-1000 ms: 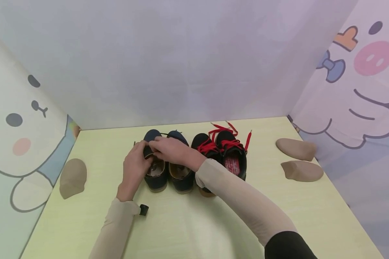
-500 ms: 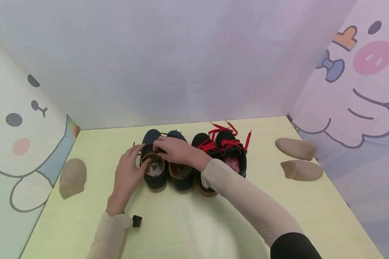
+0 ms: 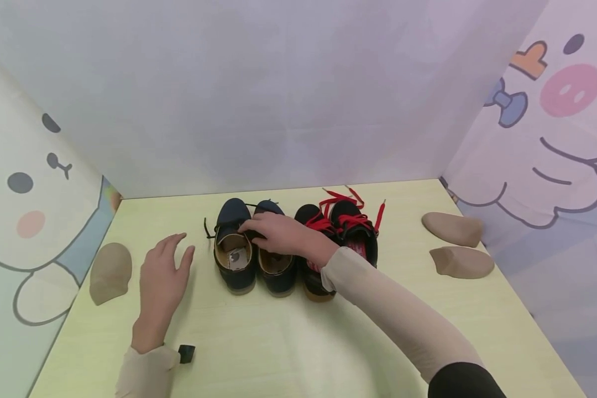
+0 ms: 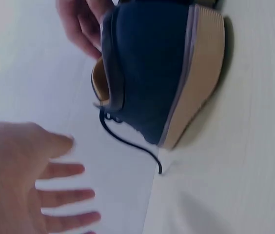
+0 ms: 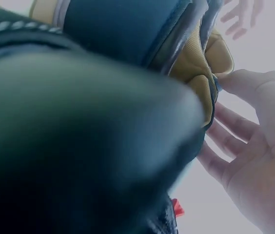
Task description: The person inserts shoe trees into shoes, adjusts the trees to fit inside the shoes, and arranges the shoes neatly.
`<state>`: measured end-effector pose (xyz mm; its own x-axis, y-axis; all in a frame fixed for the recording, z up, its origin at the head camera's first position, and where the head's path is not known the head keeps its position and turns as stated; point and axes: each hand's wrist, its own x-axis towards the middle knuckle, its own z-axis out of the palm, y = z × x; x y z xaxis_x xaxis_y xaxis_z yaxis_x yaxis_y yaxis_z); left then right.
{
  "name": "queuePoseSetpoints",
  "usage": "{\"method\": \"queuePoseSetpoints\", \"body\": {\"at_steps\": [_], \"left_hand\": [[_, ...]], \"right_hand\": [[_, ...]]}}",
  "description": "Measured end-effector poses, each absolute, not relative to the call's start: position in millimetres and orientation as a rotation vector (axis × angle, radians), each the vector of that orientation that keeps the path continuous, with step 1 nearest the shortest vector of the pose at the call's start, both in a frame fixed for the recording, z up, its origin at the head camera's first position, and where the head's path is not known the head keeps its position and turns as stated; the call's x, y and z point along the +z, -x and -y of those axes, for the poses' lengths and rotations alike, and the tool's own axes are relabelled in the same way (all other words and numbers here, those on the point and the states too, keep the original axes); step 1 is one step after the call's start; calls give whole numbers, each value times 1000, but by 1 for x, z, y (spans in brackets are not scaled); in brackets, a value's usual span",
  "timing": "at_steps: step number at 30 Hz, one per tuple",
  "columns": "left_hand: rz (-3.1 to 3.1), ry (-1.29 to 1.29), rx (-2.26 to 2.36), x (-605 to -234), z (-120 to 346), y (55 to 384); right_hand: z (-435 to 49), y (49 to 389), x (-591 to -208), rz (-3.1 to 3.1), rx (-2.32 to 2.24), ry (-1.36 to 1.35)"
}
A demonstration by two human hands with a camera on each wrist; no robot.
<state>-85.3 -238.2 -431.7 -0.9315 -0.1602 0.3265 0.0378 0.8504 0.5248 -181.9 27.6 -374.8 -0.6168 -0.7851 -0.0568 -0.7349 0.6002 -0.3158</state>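
Note:
Two navy lace-up shoes stand side by side with their heels toward me: the left navy shoe point(image 3: 234, 260) and the right navy shoe point(image 3: 277, 272). My right hand point(image 3: 281, 235) reaches over the right one, pinching its tongue between thumb and fingers in the right wrist view; the hand covers most of its front. A dark lace hangs off the left navy shoe's outer side. My left hand point(image 3: 164, 271), fingers spread, hovers to the left of the shoes and holds nothing. In the left wrist view the navy shoe point(image 4: 149, 63) shows its side and pale sole.
Right beside the navy pair stand black shoes point(image 3: 350, 213) with red laces point(image 3: 355, 221), partly behind my right forearm. One beige toe-shaped insert point(image 3: 111, 272) lies at the left; two more beige inserts point(image 3: 455, 228) lie at the right. Printed cloth walls point(image 3: 278, 110) enclose the table.
My left hand has let go of the left navy shoe's front and drawn back to the left. My right hand has shifted slightly right and toward me, onto the right navy shoe.

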Motion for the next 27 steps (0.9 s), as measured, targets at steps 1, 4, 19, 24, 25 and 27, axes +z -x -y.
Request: {"method": "queuePoseSetpoints", "body": {"at_steps": [1,4,19,24,25,27], "left_hand": [[2665,-127,-743,-432,242,84],[2662,-240,-684,-434,254,82],[2775,-674,-637,-438,313,74],[2762,-732,-668,-441,324,74],[2766,-744,-676,-442,326,74],[2778,-775,-698,-444,331,73]], "right_hand": [[-29,181,-375,-2639,-393,1269],[-34,180,-374,-2651,-395,1270],[-50,177,-380,-2697,-408,1334],[-57,176,-382,-2705,-436,1333],[-58,176,-383,-2704,-442,1334],[-60,176,-383,-2701,-455,1337]]}}
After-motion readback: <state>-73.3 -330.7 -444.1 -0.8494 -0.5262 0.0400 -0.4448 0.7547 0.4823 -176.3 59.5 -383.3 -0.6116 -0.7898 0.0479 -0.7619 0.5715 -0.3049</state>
